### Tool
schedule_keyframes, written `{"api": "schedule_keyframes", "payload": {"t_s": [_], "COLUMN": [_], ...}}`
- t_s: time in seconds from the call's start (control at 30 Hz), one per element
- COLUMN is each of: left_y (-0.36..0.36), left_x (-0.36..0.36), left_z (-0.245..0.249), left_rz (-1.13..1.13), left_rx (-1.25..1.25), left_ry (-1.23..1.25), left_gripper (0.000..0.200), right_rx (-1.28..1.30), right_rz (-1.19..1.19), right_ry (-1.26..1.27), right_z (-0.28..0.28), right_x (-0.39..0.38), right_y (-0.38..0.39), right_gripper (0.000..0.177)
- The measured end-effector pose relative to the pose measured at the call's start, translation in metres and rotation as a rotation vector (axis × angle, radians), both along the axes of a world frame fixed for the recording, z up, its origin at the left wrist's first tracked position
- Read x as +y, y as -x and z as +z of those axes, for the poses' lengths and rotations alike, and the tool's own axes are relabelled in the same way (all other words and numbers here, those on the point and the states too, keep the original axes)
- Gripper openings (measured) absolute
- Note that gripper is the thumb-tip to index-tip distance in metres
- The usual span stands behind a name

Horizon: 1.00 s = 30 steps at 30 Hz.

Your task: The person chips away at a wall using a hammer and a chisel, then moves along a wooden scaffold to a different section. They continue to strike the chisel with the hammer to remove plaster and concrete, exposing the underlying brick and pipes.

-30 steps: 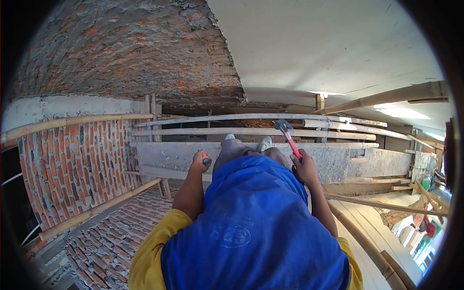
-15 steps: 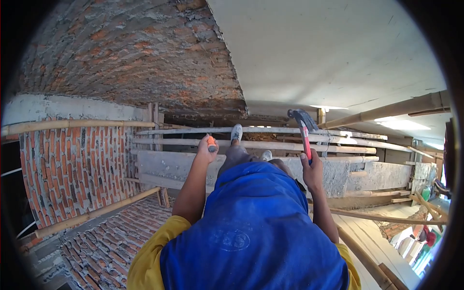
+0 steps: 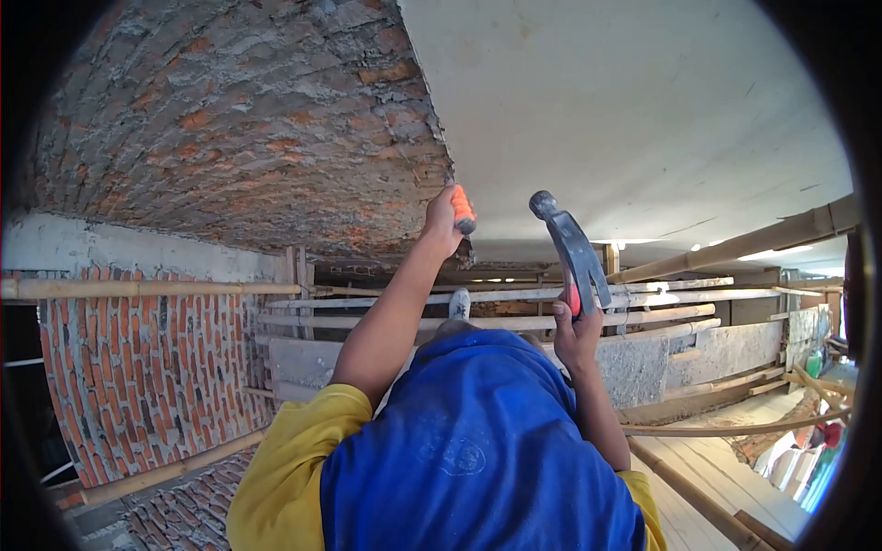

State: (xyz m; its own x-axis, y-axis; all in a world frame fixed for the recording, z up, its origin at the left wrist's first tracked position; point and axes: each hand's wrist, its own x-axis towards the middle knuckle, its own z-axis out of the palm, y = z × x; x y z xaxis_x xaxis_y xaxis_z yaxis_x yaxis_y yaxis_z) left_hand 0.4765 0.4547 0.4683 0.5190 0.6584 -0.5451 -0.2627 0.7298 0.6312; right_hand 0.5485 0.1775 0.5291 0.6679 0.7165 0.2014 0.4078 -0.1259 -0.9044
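My left hand (image 3: 443,220) is closed around a chisel with an orange handle (image 3: 463,208) and a dark butt end. The chisel's blade is mostly hidden by the hand, which is raised at the broken edge where plaster (image 3: 588,110) meets exposed brick (image 3: 276,129). To its right, my right hand (image 3: 577,335) grips a claw hammer (image 3: 568,241) by its red and dark handle. The hammer is held upright, its dark striking face tilted toward the chisel but apart from it.
Bamboo poles (image 3: 643,317) and grey boards (image 3: 634,372) form scaffolding below me, with one shoe (image 3: 459,303) showing there. A thick bamboo pole (image 3: 744,241) slants across the right. Brickwork (image 3: 152,358) stands at the left.
My left hand has risen and moved right with the chisel to the plaster edge. The hammer now appears larger and slightly further left, its head tilted. The view has tipped upward.
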Motion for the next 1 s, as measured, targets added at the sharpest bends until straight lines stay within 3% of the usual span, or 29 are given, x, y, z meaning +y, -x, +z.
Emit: {"api": "schedule_keyframes", "payload": {"t_s": [0.17,0.2,0.3,0.5,0.53,0.6,0.7,0.8,1.0], "left_y": [-0.027,-0.029,-0.034,-0.04,-0.04,-0.042,-0.036,-0.028,-0.037], "left_x": [0.034,0.043,0.059,0.065,0.067,0.071,0.075,0.083,0.082], "left_z": [0.025,0.021,0.019,0.022,0.021,0.019,0.014,0.01,0.011], "left_rz": [-0.049,-0.086,-0.129,-0.093,-0.093,-0.091,-0.125,-0.191,-0.094], "left_rx": [0.05,0.009,-0.032,0.012,-0.007,-0.057,-0.113,-0.119,-0.154], "left_ry": [-0.024,-0.056,-0.099,-0.023,-0.018,0.002,0.023,-0.005,0.095], "left_gripper": [0.025,0.025,0.026,0.028,0.028,0.027,0.026,0.025,0.023], "right_rx": [0.008,0.01,-0.062,-0.19,-0.163,-0.227,-0.16,-0.098,-0.358], "right_rz": [0.008,-0.045,-0.031,0.038,0.061,0.128,0.135,0.204,0.249], "right_ry": [-0.06,-0.143,-0.348,-0.44,-0.427,-0.279,0.424,0.32,-0.354], "right_z": [0.011,0.015,0.023,0.003,-0.02,-0.035,-0.045,-0.031,-0.013], "right_x": [0.036,0.044,0.056,0.064,0.069,0.078,0.11,0.101,0.101], "right_y": [0.005,0.01,0.014,0.013,0.012,0.005,0.007,0.019,0.009], "right_gripper": [0.029,0.02,0.039,0.036,0.034,0.021,0.008,0.017,0.025]}}
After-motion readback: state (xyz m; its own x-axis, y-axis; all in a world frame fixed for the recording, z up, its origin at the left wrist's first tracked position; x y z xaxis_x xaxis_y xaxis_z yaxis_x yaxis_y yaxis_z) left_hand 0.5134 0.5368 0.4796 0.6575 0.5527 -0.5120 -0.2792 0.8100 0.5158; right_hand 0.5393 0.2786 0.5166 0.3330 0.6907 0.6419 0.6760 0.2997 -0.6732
